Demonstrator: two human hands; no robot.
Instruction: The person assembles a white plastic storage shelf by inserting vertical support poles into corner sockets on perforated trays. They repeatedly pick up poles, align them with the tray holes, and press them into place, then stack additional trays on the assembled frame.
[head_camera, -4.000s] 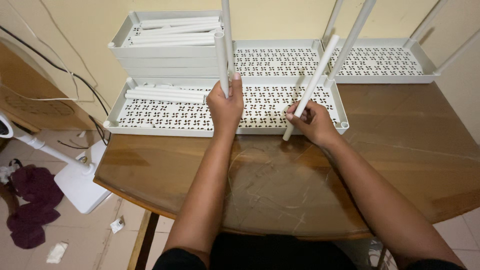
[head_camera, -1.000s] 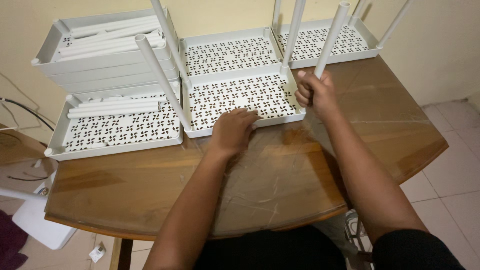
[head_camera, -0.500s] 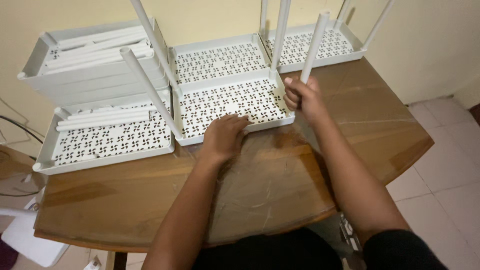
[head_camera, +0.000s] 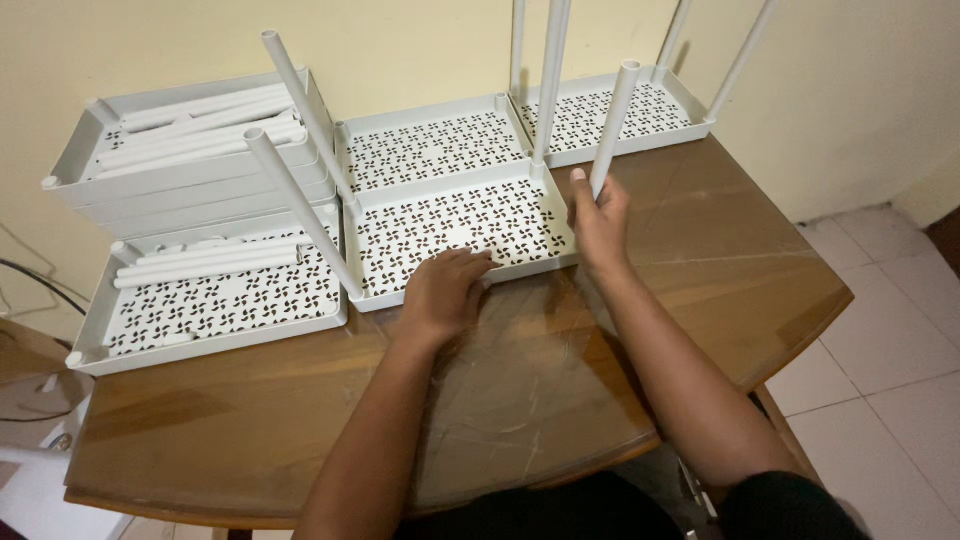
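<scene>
My right hand (head_camera: 600, 225) has its fingers wrapped around the lower end of a white plastic tube leg (head_camera: 612, 125), holding it upright at the near right corner of the white perforated plastic shelf tray (head_camera: 455, 225) that lies in the middle of the brown wooden worktop (head_camera: 560, 390). My left hand (head_camera: 440, 290) rests flat on the tray's near rim, fingers spread over the edge and gripping nothing, pressing the tray down. On this tray I count 3 other legs already standing at corners: 2 leaning on the left (head_camera: 300, 210) and 1 at the far right (head_camera: 548, 85); whether the leg in my right hand is fully seated I cannot tell. Behind, another white tray (head_camera: 600, 115) against the wall carries its own upright legs. To the left, a stack of white trays (head_camera: 190, 165) with loose tubes on top, and 1 single tray (head_camera: 215, 300) with tubes lying in it, look unassembled, so by my judgement most of the work remains.
</scene>
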